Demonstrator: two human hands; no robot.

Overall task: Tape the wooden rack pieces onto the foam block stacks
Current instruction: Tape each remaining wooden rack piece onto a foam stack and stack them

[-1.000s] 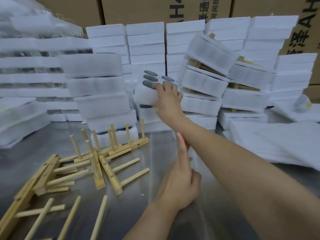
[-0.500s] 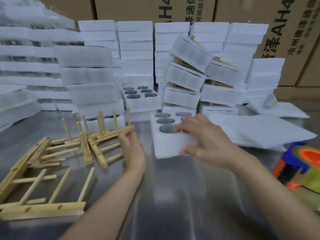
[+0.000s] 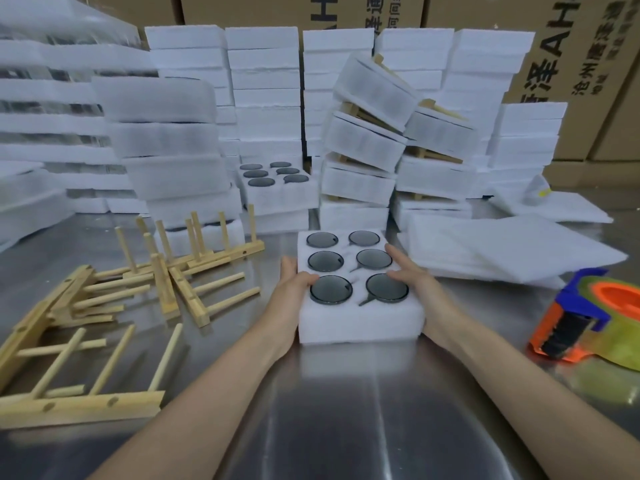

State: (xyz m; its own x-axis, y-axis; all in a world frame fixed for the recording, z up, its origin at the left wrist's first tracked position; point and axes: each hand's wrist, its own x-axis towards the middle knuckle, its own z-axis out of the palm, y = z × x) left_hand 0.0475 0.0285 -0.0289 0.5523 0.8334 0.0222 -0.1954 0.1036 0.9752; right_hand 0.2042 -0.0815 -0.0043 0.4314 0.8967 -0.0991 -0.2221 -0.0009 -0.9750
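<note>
White foam block [image 3: 360,323], orange-blue tape dispenser [image 3: 585,317].

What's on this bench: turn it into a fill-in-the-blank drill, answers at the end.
The foam block gripped by the left hand and right hand holds ___ dark round discs.
The tape dispenser lies to the block's ___.
The loose wooden rack pieces lie to its ___.
Missing: six; right; left.

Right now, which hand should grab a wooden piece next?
Probably the left hand: the wooden rack pieces lie on its side of the foam block. The tape dispenser sits nearer the right hand.
</note>
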